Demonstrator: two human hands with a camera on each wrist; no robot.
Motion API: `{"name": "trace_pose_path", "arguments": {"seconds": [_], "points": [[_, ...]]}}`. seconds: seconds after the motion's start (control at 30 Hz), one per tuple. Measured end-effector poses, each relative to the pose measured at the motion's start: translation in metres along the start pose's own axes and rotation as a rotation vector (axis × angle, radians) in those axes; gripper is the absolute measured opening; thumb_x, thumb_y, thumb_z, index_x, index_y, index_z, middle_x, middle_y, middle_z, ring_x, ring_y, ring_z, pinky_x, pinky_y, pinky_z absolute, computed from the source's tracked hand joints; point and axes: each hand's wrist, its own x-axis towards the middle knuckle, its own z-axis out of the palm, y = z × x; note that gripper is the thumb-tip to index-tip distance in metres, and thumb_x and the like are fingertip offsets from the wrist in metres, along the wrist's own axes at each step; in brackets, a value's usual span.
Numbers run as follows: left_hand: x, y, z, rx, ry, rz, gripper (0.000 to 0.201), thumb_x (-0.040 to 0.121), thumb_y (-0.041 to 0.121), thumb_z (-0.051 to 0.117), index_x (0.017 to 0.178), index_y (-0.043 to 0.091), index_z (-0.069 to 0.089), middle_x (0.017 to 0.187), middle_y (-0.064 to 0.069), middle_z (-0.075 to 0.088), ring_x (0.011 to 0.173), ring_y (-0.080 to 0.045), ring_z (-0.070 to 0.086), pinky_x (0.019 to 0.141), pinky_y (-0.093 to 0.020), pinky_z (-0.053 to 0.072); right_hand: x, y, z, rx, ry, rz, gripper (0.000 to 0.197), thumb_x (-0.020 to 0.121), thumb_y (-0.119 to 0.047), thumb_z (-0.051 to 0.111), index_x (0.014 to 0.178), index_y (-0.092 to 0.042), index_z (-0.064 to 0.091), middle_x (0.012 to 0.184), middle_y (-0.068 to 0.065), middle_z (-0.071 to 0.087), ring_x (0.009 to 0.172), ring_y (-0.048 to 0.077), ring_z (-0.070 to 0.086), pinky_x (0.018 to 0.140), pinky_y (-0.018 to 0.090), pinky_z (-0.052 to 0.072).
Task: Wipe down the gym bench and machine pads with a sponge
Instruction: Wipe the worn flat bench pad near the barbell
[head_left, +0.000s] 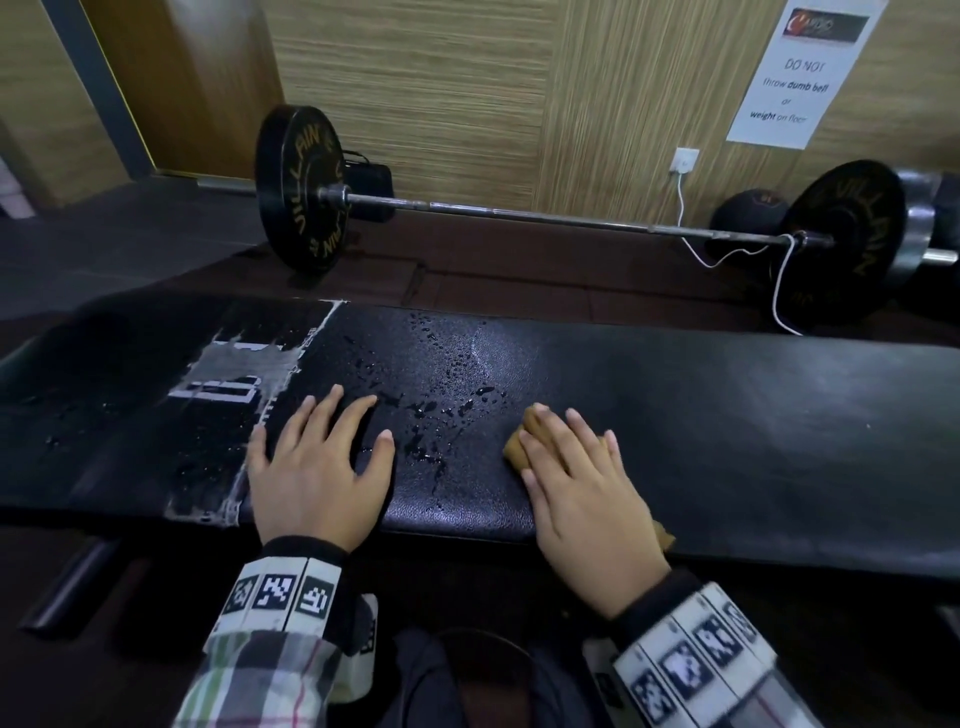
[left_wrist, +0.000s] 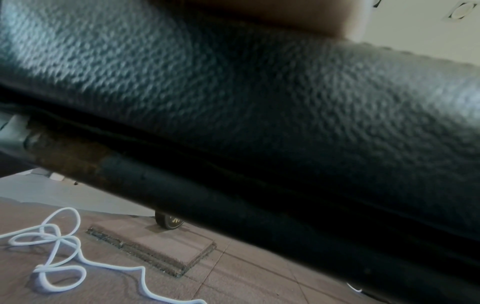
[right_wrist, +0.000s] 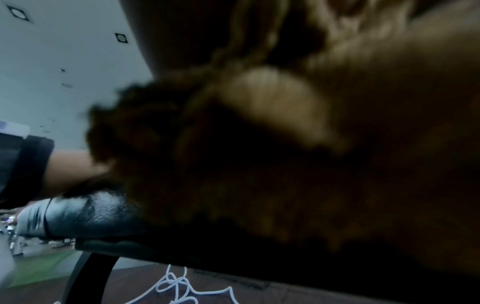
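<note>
From my head, I see the long black bench (head_left: 701, 415) going across in front of me. My left hand (head_left: 319, 467) lies flat on it with fingers spread and straight, holding nothing. My right hand (head_left: 587, 499) presses flat on a brown sponge (head_left: 522, 441), fingers straight on top; the sponge sits on the bench at about 3 o'clock from my left hand and peeks out at my fingertips. Water drops (head_left: 441, 405) shine on the bench between my two hands. Old peeling white tape (head_left: 234, 379) is at 10 o'clock from my left hand. Behind the bench, at 12 o'clock, a barbell (head_left: 519, 213) with black plates lies on the floor by the wood wall, and a white paper sign (head_left: 800, 73) hangs at 1 o'clock. From my left wrist, I see the bumpy black bench side (left_wrist: 259, 102) very close, and a white cord (left_wrist: 59, 257) curled on the floor at 7 o'clock. From my right wrist, the picture is blurry: the brown sponge (right_wrist: 272, 164) fills most of it, the bench edge (right_wrist: 85, 216) is at 8 o'clock, and my left wrist (right_wrist: 70, 170) is at 9 o'clock.
</note>
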Motion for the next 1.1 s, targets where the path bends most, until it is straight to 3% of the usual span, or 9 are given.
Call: {"name": "trace_pose_path", "arguments": {"seconds": [0.2,0.37,0.43,0.53,0.7,0.83,0.93,1.03,1.1], "points": [[0.000,0.000,0.002,0.000,0.018,-0.008,0.056,0.085,0.060,0.027,0.132,0.043,0.052,0.149,0.010,0.044,0.141,-0.014,0.034,0.116,-0.048,0.012,0.013,-0.044,0.005,0.089,-0.046,-0.223,0.046,0.089,-0.031,0.033,0.129,-0.018,0.054,0.139,-0.005,0.048,0.129,0.019,0.045,0.104,0.049,0.038],[0.000,-0.001,0.002,-0.008,0.012,-0.003,0.056,0.085,0.061,0.026,0.133,0.044,0.051,0.150,0.011,0.042,0.142,-0.013,0.032,0.117,-0.048,0.011,-0.025,-0.016,-0.004,0.102,-0.078,-0.383,0.046,0.092,-0.031,0.037,0.138,-0.026,0.042,0.146,-0.011,0.037,0.135,0.014,0.036,0.111,0.039,0.029],[0.000,-0.001,0.001,-0.005,0.009,-0.005,0.056,0.085,0.061,0.026,0.134,0.045,0.050,0.150,0.012,0.041,0.142,-0.012,0.031,0.117,-0.047,0.010,-0.030,0.003,-0.007,0.100,-0.059,-0.367,0.046,0.092,-0.029,0.038,0.138,-0.027,0.041,0.147,-0.012,0.035,0.135,0.013,0.035,0.110,0.037,0.028],[0.000,-0.001,0.002,0.001,0.006,-0.009,0.056,0.085,0.061,0.025,0.134,0.045,0.050,0.150,0.012,0.040,0.142,-0.012,0.030,0.118,-0.047,0.010,-0.018,0.019,-0.006,0.089,-0.041,-0.245,0.043,0.093,-0.029,0.035,0.134,-0.025,0.047,0.143,-0.010,0.042,0.130,0.015,0.043,0.105,0.040,0.039],[0.001,0.000,0.001,0.004,-0.014,-0.013,0.056,0.085,0.061,0.025,0.135,0.047,0.047,0.152,0.014,0.038,0.143,-0.011,0.028,0.118,-0.046,0.009,0.024,-0.003,0.003,0.052,-0.087,-0.080,0.045,0.086,-0.028,0.034,0.119,-0.016,0.062,0.129,-0.001,0.057,0.115,0.024,0.057,0.093,0.048,0.047],[0.001,-0.001,-0.001,0.011,-0.040,-0.005,0.058,0.084,0.061,0.023,0.136,0.047,0.045,0.153,0.014,0.036,0.143,-0.010,0.027,0.118,-0.045,0.009,0.027,-0.037,0.005,0.086,-0.077,-0.230,0.045,0.086,-0.030,0.034,0.121,-0.019,0.059,0.131,-0.004,0.055,0.118,0.022,0.054,0.096,0.050,0.045],[0.005,-0.007,-0.006,-0.011,-0.089,0.025,0.062,0.082,0.065,0.022,0.137,0.047,0.044,0.154,0.016,0.032,0.143,-0.008,0.025,0.117,-0.042,0.008,0.013,-0.034,-0.003,0.106,-0.113,-0.333,0.044,0.089,-0.035,0.034,0.128,-0.024,0.053,0.138,-0.008,0.049,0.126,0.020,0.048,0.100,0.045,0.041],[0.015,-0.025,-0.015,0.004,-0.055,0.021,0.066,0.079,0.067,0.028,0.134,0.039,0.052,0.149,0.010,0.043,0.137,-0.015,0.039,0.111,-0.043,0.025,0.005,-0.014,-0.010,0.078,-0.123,-0.370,0.045,0.088,-0.038,0.035,0.131,-0.029,0.048,0.141,-0.007,0.046,0.128,0.020,0.047,0.098,0.042,0.042],[0.021,-0.040,-0.018,0.050,-0.053,-0.039,0.063,0.083,0.067,0.031,0.135,0.037,0.051,0.149,0.007,0.042,0.137,-0.018,0.037,0.112,-0.046,0.025,0.002,-0.002,-0.012,0.052,-0.134,-0.379,0.045,0.088,-0.037,0.036,0.130,-0.028,0.050,0.138,-0.006,0.050,0.124,0.018,0.051,0.094,0.038,0.048]]}}
